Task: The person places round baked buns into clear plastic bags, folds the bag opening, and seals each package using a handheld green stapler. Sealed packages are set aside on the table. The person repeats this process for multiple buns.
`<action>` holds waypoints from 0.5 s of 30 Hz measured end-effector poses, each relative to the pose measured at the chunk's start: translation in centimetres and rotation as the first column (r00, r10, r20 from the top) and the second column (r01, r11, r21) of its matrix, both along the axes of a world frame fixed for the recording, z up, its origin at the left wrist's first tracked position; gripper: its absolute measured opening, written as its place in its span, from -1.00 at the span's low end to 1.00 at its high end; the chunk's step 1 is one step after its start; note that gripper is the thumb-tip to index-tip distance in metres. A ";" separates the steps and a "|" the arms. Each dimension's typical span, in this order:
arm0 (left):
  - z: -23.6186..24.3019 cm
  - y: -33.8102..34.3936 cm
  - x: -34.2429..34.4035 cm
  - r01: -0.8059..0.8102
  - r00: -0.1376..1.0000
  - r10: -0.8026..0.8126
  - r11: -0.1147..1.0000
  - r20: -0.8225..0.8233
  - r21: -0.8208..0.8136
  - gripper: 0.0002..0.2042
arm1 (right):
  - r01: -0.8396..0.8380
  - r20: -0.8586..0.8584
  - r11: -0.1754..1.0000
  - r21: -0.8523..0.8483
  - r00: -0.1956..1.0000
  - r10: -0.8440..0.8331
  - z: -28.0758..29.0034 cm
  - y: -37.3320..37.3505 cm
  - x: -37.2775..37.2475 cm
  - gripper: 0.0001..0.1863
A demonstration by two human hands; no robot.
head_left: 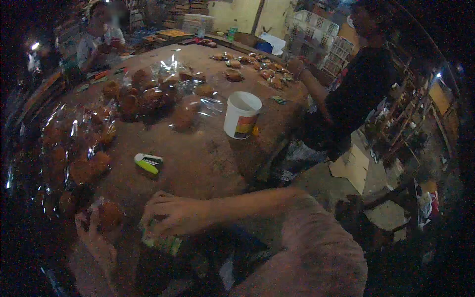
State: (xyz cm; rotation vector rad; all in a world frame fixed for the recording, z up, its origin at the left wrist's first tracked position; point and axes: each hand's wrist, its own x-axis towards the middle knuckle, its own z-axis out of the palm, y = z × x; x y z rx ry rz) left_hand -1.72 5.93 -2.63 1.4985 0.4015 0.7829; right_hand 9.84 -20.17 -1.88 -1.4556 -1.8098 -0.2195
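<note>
At the near left, my left hand (pixel 99 245) has its fingers closed on the side of a round brown bun-like piece (pixel 110 216) that seems to be in clear plastic. My right hand (pixel 173 215) is beside it at the table's near edge, fingers curled down over green-striped cards (pixel 166 244); its fingertips are partly hidden. A lime-green and white stapler (pixel 148 164) lies on the table just beyond my right hand. More round brown pieces in clear plastic (pixel 91 166) are heaped along the left, and another heap (pixel 148 96) sits farther back.
A white bucket (pixel 242 115) with a coloured label stands on the brown table (pixel 198 153). Many small packed pieces (pixel 267 69) lie at the far right, near a person in dark clothing (pixel 356 94). Another person (pixel 101 42) sits at the far left. Cardboard (pixel 352 168) lies on the right-hand floor.
</note>
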 end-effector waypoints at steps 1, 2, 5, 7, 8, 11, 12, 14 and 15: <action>0.1 -0.1 0.1 0.011 1.000 -0.011 0.998 -0.011 -0.064 -0.82 | 0.013 -0.054 0.997 0.076 0.999 -0.009 0.7 1.3 0.8 -0.67; 0.2 -0.3 0.2 0.014 0.999 -0.016 0.997 -0.029 -0.073 -0.82 | 0.038 -0.116 0.991 0.130 0.993 -0.023 1.1 2.8 1.5 -0.69; 0.6 -0.8 0.8 0.016 0.997 -0.019 0.999 -0.076 -0.035 -0.82 | 0.077 -0.256 0.969 0.236 0.967 -0.015 1.2 5.3 2.5 -0.73; 0.7 -1.3 1.4 -0.001 0.995 0.005 0.999 -0.100 0.038 -0.82 | 0.051 -0.334 0.971 0.233 0.942 0.031 0.4 5.7 2.1 -0.76; 0.7 -1.6 1.9 0.000 0.994 0.006 0.999 -0.111 0.050 -0.82 | 0.052 -0.380 0.973 0.226 0.924 0.039 0.0 5.6 2.2 -0.76; 0.5 -2.6 3.8 0.035 0.990 -0.025 0.997 -0.138 0.067 -0.82 | 0.044 -0.669 0.999 -0.033 0.741 -0.054 -0.8 5.1 2.3 -0.74; 0.5 -2.9 4.3 0.045 0.988 -0.034 0.996 -0.148 0.074 -0.82 | -0.106 -0.808 0.973 -0.204 0.580 -0.106 -0.7 5.1 2.9 -0.72; 0.6 -3.4 5.2 0.057 0.985 -0.043 0.995 -0.170 0.078 -0.82 | -0.275 -0.914 0.919 -0.281 0.370 -0.169 0.2 5.2 4.1 -0.68; 0.6 -3.5 5.5 0.069 0.982 -0.053 0.995 -0.180 0.078 -0.82 | -0.262 -0.926 0.933 -0.246 0.349 -0.146 0.8 5.0 4.2 -0.67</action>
